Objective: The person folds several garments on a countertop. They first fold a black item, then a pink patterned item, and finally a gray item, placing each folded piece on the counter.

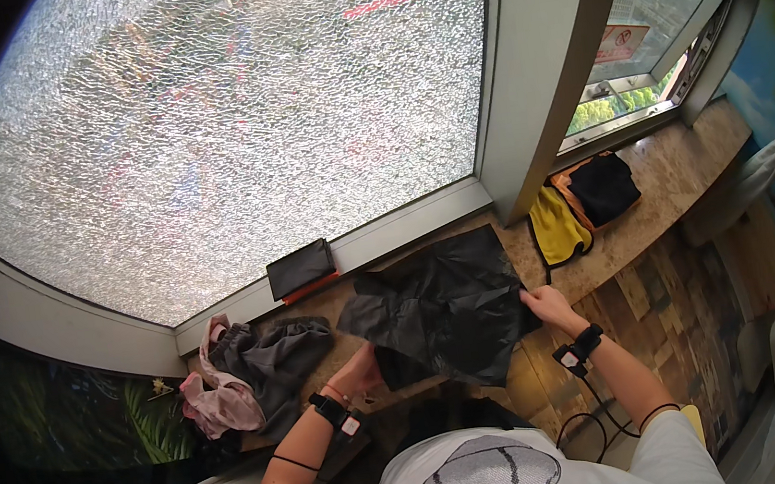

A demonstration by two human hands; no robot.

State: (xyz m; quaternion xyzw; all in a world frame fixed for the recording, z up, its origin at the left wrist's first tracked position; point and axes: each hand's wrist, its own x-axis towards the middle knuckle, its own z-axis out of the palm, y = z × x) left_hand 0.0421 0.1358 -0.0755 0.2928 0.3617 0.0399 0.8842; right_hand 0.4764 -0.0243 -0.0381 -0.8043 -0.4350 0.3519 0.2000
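Observation:
A thin black garment or sheet [446, 307], creased and shiny in places, spreads over the stone windowsill before me. My right hand [548, 308] grips its right edge between thumb and fingers. At its lower left edge is my left hand [364, 374], its fingers partly hidden by the fabric and seeming to hold it. Left of it lie dark grey elastic-waisted pants [283, 364], crumpled, with a pink garment [226, 407] beside and partly under them.
A flat black case with a red lower edge [302, 272] rests against the window frame. Farther right on the sill [662, 172] lie a yellow cloth with dark trim [556, 228] and folded black-and-orange clothing [602, 190]. The large window pane [237, 137] looks shattered; a smaller window stands ajar.

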